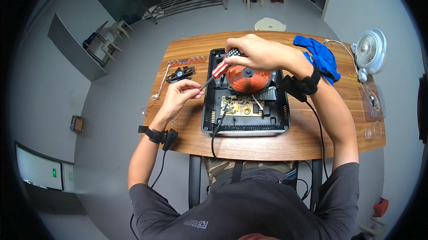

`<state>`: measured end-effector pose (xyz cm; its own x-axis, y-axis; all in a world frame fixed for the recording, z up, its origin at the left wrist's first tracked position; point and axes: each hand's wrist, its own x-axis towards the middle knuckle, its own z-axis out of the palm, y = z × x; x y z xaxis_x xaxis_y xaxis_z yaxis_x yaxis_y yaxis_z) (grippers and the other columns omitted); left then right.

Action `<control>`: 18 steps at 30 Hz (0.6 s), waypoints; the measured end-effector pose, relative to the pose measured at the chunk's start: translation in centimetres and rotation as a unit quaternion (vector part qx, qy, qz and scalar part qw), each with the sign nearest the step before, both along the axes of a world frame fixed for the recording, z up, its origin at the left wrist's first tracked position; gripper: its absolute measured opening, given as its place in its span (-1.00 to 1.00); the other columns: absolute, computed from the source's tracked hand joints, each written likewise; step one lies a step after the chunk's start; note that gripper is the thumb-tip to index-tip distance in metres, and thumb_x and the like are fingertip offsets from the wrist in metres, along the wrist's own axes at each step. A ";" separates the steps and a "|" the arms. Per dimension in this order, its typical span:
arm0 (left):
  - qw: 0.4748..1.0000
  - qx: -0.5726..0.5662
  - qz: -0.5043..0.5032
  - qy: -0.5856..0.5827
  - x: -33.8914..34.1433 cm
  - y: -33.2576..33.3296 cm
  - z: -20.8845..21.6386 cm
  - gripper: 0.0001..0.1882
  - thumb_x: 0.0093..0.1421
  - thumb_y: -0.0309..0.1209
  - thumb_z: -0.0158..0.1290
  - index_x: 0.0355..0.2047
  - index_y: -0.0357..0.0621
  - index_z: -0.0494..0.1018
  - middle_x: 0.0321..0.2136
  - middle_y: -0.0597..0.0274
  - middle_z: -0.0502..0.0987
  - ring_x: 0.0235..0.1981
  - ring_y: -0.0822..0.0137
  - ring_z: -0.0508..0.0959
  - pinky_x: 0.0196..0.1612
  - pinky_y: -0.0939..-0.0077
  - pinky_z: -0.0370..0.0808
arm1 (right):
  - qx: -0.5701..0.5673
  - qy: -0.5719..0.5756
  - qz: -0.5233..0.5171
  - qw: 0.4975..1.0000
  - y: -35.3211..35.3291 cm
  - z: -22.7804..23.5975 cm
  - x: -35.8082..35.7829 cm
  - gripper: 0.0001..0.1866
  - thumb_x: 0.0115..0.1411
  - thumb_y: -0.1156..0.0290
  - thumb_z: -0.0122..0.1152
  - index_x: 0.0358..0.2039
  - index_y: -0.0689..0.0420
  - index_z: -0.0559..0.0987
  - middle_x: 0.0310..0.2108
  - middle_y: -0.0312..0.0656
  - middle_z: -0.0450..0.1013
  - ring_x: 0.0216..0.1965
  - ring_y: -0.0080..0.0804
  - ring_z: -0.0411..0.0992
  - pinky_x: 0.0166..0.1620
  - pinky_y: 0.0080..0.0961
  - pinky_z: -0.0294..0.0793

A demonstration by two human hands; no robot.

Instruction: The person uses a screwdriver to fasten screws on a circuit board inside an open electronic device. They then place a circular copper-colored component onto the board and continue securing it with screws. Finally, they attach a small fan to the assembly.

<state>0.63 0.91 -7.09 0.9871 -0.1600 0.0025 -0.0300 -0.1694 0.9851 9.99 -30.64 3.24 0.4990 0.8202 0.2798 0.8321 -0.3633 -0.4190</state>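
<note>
In my right hand (252, 52) is a screwdriver (220, 69) with a red-and-white striped, black-dotted handle, its shaft slanting down to the left. My left hand (179, 96) is closed in a pinch at the shaft's tip; whatever is between its fingertips is too small to make out. Beneath the right hand lies an opened induction cooker (211, 106), a black housing on the table. Its round copper coil (249, 80) sits in the far half, partly covered by my right hand. A tan circuit board (240, 106) is mounted in the near half.
Left of the housing lie a black cooling fan (180, 74) and a narrow red circuit strip (186, 60). A blue cloth (323, 57) and a white desk fan (370, 52) are at the right. Clear round containers (377, 129) stand near the table's right edge. Cables hang from both wrist straps.
</note>
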 end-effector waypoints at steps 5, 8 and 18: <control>1.000 -0.007 -0.001 0.003 0.1 0.2 -0.2 -0.82 0.33 -0.57 0.20 -0.08 -0.32 0.56 -0.19 0.08 0.67 -0.15 0.31 0.72 -0.01 0.47 0.70 | 0.020 -0.002 0.009 1.000 -0.1 -0.4 0.2 -0.55 0.43 0.06 0.16 -0.08 0.29 0.54 -0.39 0.16 0.55 -0.29 0.10 0.54 -0.19 -0.10 0.49; 1.000 -0.016 0.009 0.017 -0.1 0.0 -0.1 -0.81 0.33 -0.56 0.20 -0.06 -0.32 0.55 -0.18 0.07 0.67 -0.14 0.30 0.72 0.00 0.47 0.70 | 0.029 -0.007 0.013 0.999 0.0 -0.6 0.4 -0.55 0.44 0.06 0.16 -0.08 0.29 0.54 -0.41 0.15 0.55 -0.33 0.09 0.55 -0.21 -0.11 0.50; 0.992 -0.101 0.038 0.059 -0.1 0.2 -0.5 -0.79 0.38 -0.47 0.18 -0.04 -0.33 0.52 -0.15 0.04 0.67 -0.12 0.30 0.72 -0.01 0.52 0.70 | 0.030 0.028 0.002 0.999 -0.2 -0.1 -0.1 -0.57 0.44 0.07 0.16 -0.05 0.26 0.53 -0.39 0.12 0.55 -0.32 0.03 0.53 -0.21 -0.16 0.49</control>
